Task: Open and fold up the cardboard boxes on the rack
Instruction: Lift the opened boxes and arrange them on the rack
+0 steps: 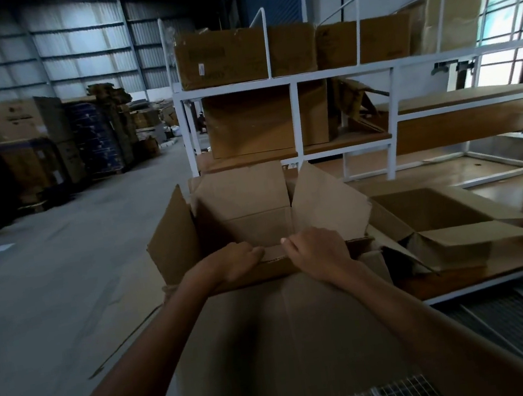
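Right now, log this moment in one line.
left hand: grips near flap | right hand: grips near flap | cardboard box: top open | white rack: more boxes shelved

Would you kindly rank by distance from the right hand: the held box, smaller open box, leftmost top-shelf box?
1. Large open brown cardboard box, gripped by right hand
2. Smaller open brown cardboard box, right
3. Closed brown cardboard box, top shelf

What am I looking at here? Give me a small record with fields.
place: warehouse with concrete floor
left hand: grips the near edge of the open box
right hand: grips the same edge
open box: flaps up
second box: open, lying right of it
rack: white frame, shelves holding stored boxes
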